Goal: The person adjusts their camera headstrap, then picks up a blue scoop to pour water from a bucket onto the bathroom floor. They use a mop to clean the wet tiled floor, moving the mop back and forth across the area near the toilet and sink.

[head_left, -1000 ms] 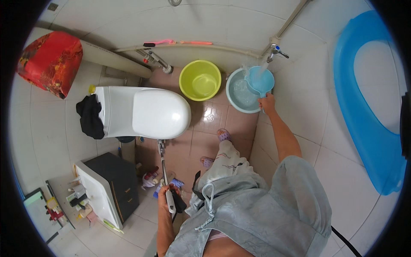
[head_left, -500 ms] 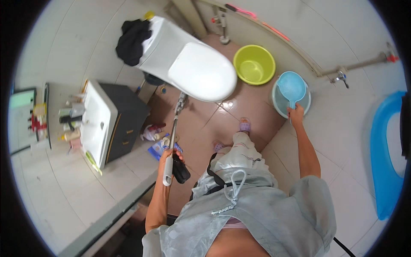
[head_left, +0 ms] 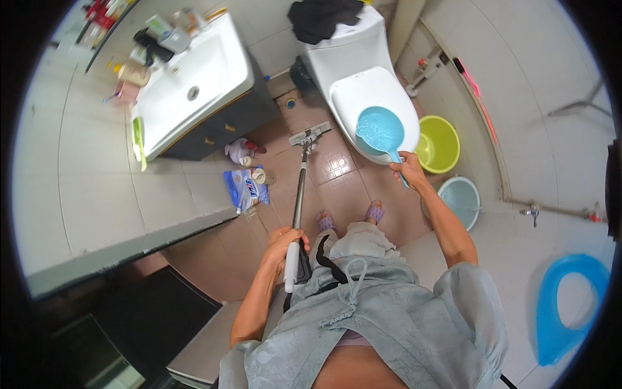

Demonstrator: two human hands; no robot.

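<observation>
Blue dipper in right grip

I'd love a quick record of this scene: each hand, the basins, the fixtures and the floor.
Left hand: gripping a mop by its handle
Right hand: holding a blue dipper by its handle, water inside
Basins: yellow-green basin beside the toilet; pale blue basin nearer the wall tap
Fixtures: toilet, black cloth on its tank; white sink
Floor: tiled; blue-and-white package
</observation>
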